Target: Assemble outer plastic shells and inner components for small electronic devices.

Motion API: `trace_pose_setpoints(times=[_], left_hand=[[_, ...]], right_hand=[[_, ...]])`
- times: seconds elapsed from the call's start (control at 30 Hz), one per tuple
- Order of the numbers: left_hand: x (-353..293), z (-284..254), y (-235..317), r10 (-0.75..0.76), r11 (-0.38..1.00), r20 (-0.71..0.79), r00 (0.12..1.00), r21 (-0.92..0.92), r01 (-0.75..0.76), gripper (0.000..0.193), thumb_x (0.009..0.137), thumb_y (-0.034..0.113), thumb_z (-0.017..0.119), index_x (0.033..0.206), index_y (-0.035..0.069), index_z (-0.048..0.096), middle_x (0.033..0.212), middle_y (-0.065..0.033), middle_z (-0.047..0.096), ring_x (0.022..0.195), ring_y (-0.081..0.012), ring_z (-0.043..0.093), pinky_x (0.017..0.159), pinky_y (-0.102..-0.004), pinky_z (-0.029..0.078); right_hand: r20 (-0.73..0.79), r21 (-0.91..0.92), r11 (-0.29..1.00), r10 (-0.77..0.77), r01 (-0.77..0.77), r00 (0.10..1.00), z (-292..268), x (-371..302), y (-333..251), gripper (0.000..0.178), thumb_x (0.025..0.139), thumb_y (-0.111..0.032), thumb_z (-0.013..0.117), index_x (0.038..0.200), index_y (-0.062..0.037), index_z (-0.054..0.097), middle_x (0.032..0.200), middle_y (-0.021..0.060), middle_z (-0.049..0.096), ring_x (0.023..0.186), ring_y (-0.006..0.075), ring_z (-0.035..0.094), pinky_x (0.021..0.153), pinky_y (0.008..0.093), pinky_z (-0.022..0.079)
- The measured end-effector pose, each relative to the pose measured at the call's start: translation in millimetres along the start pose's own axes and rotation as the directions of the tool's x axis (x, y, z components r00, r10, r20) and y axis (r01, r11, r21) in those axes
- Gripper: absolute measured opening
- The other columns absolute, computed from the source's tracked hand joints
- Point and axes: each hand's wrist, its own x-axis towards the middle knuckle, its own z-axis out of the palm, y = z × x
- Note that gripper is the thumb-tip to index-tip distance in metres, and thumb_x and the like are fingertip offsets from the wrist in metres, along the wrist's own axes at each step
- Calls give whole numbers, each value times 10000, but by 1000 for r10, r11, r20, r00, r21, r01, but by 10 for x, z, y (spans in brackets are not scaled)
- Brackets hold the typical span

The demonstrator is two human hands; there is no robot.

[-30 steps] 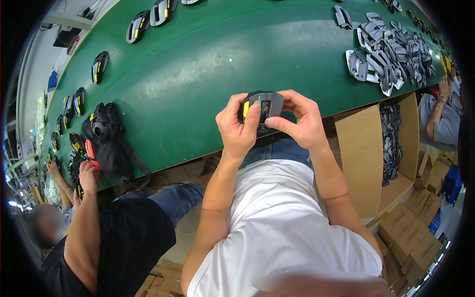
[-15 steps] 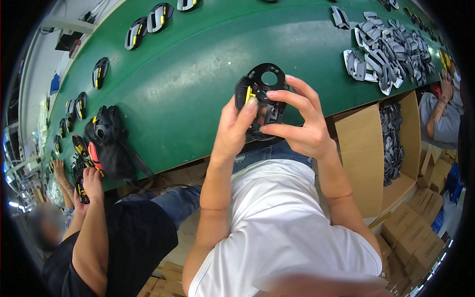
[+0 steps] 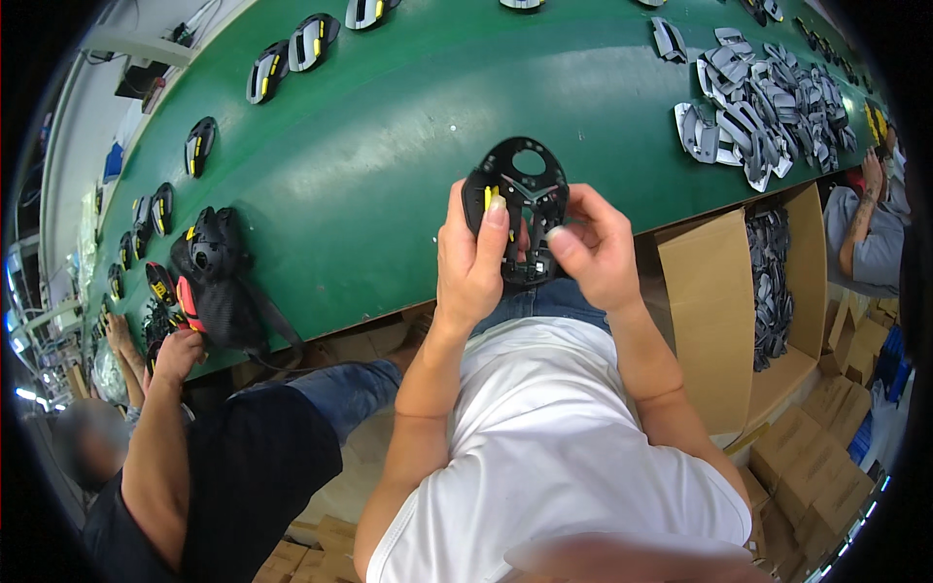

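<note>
A black plastic shell (image 3: 512, 182) with a round hole at its far end is held up over the near edge of the green table. A small yellow piece (image 3: 489, 197) sits on its left part. My left hand (image 3: 468, 260) grips the shell's left side, thumb lying on top beside the yellow piece. At the right side, my right hand (image 3: 601, 255) holds the shell with its fingers at the edge and its thumb bent over the lower right part. The shell hides some of the fingers beneath it.
A heap of grey plastic parts (image 3: 753, 112) lies at the table's far right. Below it stands an open cardboard box (image 3: 707, 325) of dark parts. Assembled black-and-grey pieces (image 3: 313, 44) line the table (image 3: 374, 194). To my left, a co-worker in black (image 3: 248, 466) works near a black bag (image 3: 222, 306).
My right hand has gone from spread fingers over the shell to gripping its right edge, thumb on top. The shell has turned slightly and come a little closer to me.
</note>
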Motion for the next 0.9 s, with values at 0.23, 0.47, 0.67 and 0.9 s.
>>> trace_pose_setpoints(times=[0.23,0.47,0.67,0.9], left_hand=[[-15,28,-7,25,999,-24,999,26,-24,384,968,324,368,1022,-20,530,762,-48,582,698,-84,500,643,-228,408],[-67,114,-16,33,998,-154,987,-45,-40,390,958,313,395,944,-33,574,770,-16,577,680,-67,477,606,-211,386],[-111,99,-52,215,976,-161,963,11,-216,367,928,302,438,854,-32,570,673,5,527,598,-54,417,528,-225,336],[-18,77,-122,311,931,-153,938,246,-269,328,912,261,465,850,-43,570,625,-60,513,552,-115,449,505,-260,356]], right_hand=[[-35,36,999,39,-38,999,-5,-5,124,253,806,-164,615,938,50,580,812,42,603,747,82,562,689,233,480],[-24,51,997,60,-59,998,36,-38,37,270,788,-162,627,923,66,575,832,47,598,760,84,551,708,234,483],[10,97,993,-65,64,998,15,-18,76,275,776,-163,627,917,64,567,815,47,577,760,85,545,711,234,479],[-9,-76,997,-14,13,1000,31,33,109,195,750,-87,616,881,45,557,728,38,554,691,66,503,659,227,461]])
